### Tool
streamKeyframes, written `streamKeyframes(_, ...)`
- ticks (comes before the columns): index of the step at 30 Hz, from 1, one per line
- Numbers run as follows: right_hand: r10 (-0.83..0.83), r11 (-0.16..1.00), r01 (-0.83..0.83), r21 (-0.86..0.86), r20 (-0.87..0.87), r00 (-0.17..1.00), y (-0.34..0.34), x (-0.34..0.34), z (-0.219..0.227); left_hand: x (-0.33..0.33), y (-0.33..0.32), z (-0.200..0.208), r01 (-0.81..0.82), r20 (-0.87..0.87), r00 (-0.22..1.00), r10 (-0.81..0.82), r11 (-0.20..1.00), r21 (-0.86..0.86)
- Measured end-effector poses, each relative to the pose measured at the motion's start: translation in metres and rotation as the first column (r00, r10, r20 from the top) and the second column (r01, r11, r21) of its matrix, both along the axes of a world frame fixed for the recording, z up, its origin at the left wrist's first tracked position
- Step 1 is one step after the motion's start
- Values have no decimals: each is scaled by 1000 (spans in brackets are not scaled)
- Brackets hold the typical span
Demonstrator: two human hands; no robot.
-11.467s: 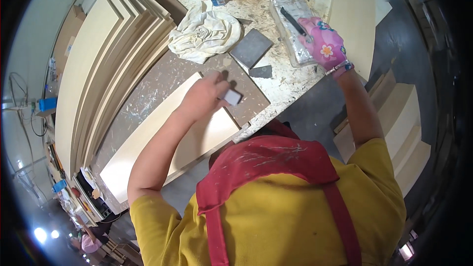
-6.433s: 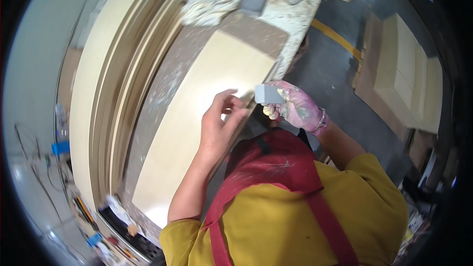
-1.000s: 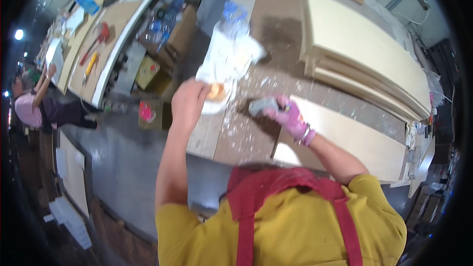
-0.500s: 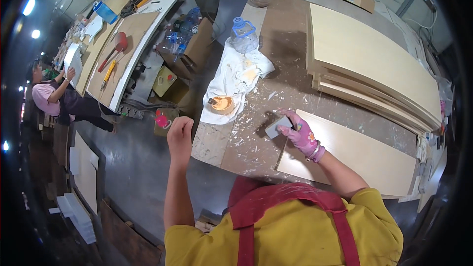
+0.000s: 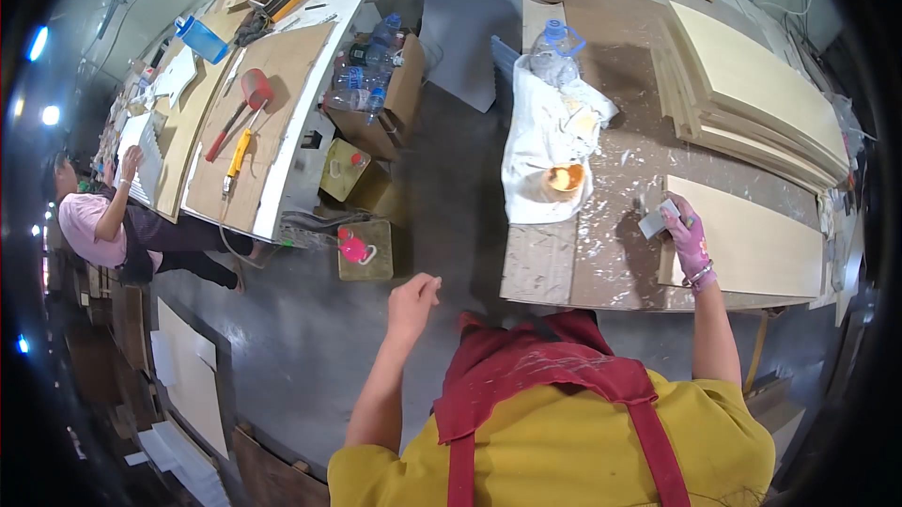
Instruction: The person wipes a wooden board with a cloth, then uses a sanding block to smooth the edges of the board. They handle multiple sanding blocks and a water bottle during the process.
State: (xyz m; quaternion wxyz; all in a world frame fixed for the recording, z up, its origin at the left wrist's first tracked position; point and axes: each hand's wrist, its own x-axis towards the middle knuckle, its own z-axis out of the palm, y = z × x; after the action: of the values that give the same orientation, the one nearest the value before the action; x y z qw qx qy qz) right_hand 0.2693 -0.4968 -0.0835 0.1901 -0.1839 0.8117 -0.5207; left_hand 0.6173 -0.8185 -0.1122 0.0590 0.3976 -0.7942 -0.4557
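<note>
My right hand [image 5: 689, 236], in a pink patterned glove, grips a small grey block [image 5: 659, 218] that looks like a sanding block. It is over the left end of a pale wooden panel [image 5: 752, 244] lying on the workbench [image 5: 537, 263]. My bare left hand [image 5: 413, 305] hangs over the floor, left of the bench, its fingers curled and nothing visible in them. On the bench, a white cloth [image 5: 531, 155] lies under a small bowl [image 5: 565, 180] of orange-tan paste. A clear plastic jug [image 5: 554, 56] with a blue cap stands at the cloth's far end.
A stack of pale panels [image 5: 766, 84] rests at the back right. Across the aisle, a second bench [image 5: 282, 84] carries a red mallet [image 5: 256, 91] and a yellow-handled tool [image 5: 240, 152]. Metal cans [image 5: 365, 263] and boxed bottles stand beside it. Another person [image 5: 99, 225] works there.
The view has swung left, so the bench appears farther right. My left hand's fingers are a little looser and point more to the right. The grey block stays in my right hand.
</note>
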Motion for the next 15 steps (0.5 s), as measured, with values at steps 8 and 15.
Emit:
streamKeyframes(8, -29, 996, 42, 78, -160, 987, -12, 16, -5, -8, -82, -58, 176, -118, 978, -174, 984, 3)
streamKeyframes(15, -242, 966, 254, 47, -179, 954, -18, 10, -36, -52, -129, -54, 392, -25, 918, -396, 914, -105)
